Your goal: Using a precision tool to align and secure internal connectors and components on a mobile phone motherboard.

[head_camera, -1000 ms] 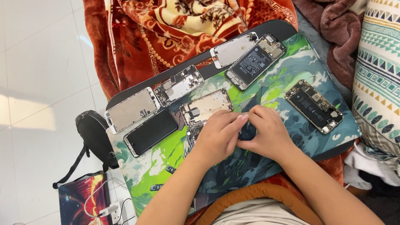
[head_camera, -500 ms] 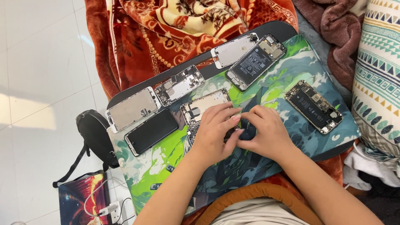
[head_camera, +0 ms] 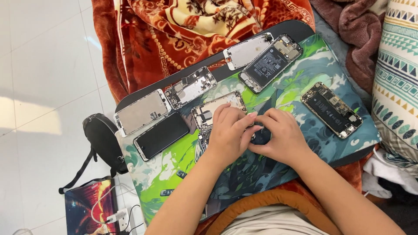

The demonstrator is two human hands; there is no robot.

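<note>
Head view looks down on a green patterned mat (head_camera: 174,169) strewn with opened phones. Left hand (head_camera: 228,135) and right hand (head_camera: 281,137) meet mid-mat, fingers curled over a dismantled phone (head_camera: 209,115); actual grip hidden.

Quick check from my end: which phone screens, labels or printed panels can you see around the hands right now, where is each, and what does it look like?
Dark phone screen: left of the left hand, black glossy rectangle, unlit.
Pale display panel: just above it, silvery-white rectangle, back side up.
Second pale panel: top of the mat, silvery rectangle.
Battery label: on the opened phone beside that panel, dark with fine pale print.
Right hand: touches the left; what they hold is hidden.
</note>
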